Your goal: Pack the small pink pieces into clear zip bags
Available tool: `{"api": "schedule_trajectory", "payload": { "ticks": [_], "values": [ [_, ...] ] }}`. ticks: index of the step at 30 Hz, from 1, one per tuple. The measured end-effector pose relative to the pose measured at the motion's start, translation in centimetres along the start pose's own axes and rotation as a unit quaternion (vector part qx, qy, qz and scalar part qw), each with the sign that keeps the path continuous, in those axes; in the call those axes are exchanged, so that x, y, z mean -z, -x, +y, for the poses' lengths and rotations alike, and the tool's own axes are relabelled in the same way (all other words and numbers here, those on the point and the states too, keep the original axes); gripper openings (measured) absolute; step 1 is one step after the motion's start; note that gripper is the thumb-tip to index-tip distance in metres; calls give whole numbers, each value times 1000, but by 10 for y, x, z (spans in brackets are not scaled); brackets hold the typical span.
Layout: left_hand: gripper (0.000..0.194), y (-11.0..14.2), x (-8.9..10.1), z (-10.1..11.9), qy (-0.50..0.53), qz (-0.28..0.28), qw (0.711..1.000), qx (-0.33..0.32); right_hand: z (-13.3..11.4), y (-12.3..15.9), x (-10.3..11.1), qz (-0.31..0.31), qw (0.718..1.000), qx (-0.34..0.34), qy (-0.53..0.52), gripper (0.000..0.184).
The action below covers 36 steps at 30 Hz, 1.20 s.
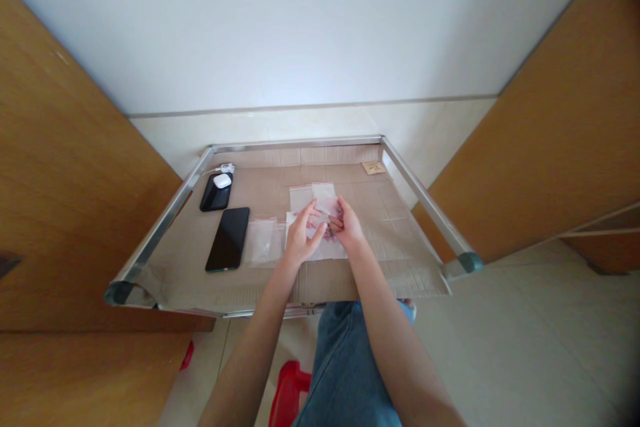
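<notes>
My right hand [347, 225] is closed, thumb against fingers, at the lower right corner of a small clear zip bag [325, 192]. My left hand [301, 237] has its thumb and fingers spread and hovers just left of the bag, apparently holding nothing. Between and below both hands lies a white sheet [320, 253] with small pink pieces [329, 233] on it, too small to name and partly covered by my fingers. Another clear bag with a red strip [299, 196] lies behind my left hand. More clear zip bags [261, 240] lie flat to the left.
Cardboard [400, 273] lines the metal-framed table [425, 200]. On its left are a black phone [228, 240] and a black tray-like item [210, 198] bearing a white earbud case [222, 181], with a white plug [227, 167] behind. A brown paper tag [373, 167] lies back right.
</notes>
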State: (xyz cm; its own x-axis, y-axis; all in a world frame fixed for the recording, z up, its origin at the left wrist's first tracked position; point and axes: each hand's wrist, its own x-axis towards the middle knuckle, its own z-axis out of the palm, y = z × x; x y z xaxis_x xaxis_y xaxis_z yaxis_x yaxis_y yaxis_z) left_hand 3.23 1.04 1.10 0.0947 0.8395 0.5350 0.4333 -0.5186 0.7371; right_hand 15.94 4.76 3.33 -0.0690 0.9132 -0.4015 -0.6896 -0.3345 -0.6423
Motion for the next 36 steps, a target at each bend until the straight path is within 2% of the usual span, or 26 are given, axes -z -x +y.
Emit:
{"api": "schedule_trajectory", "payload": {
  "ticks": [3, 7, 11, 16, 20, 26, 36],
  "values": [
    [54, 1, -1, -1, -2, -5, 1000, -4, 3, -2, 1, 14, 1000, 11, -2, 29],
    [66, 1, -1, -2, -11, 31, 999, 4, 4, -4, 3, 9, 999, 39, 18, 31],
    [50, 2, 0, -1, -44, -1, 999, -20, 5, -3, 4, 1, 998, 61, 36, 27],
    [53, 3, 0, -1, -52, 27, 998, -17, 3, 0, 3, 0, 996, 67, 51, 27],
    [38, 2, 0, -1, -72, 21, 997, -35, 3, 1, 3, -6, 993, 89, 80, 30],
    [19, 0, 1, 1, -81, 67, 994, -42, 4, 2, 2, -6, 987, 107, 117, 36],
    [20, 0, 2, 2, -70, 124, 988, -51, 5, 5, -3, -38, 987, 101, 114, 40]
  ]
}}
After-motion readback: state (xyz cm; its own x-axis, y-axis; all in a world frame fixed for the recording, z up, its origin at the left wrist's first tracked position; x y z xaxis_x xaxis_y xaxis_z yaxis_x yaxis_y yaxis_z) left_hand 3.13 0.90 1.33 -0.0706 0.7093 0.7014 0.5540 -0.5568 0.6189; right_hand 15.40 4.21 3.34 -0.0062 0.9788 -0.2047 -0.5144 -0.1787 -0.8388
